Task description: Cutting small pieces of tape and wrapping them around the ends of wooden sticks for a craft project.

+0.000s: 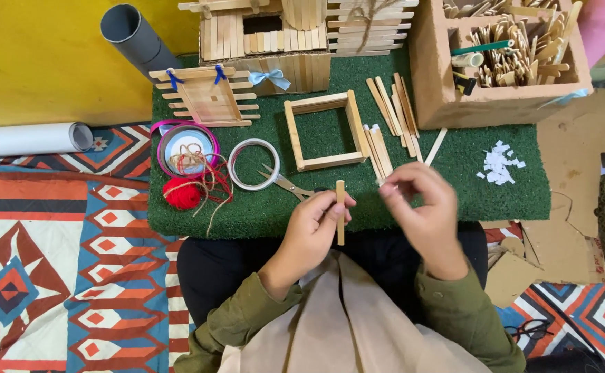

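Green artificial-turf mat (454, 166), laid over a patterned floor rug (61, 262) against a yellow wall, serves as the work surface for a seated person. Wooden craft stick (340, 211): held upright just above the mat's near edge, pinched between thumb and fingers of the left hand (313, 231), whose wrist is bent inward, apparently to present the stick's face. Right hand (420, 200): raised beside the stick, fingers curled and blurred; whether they pinch anything cannot be told. Behind the hands lie scissors (285, 183) and a square stick frame (323, 130), with loose sticks (392, 110) alongside, within reach. Further out: tape ring (253, 164), red twine ball (181, 193), stick house (275, 41), cardboard box (440, 83) of supplies.
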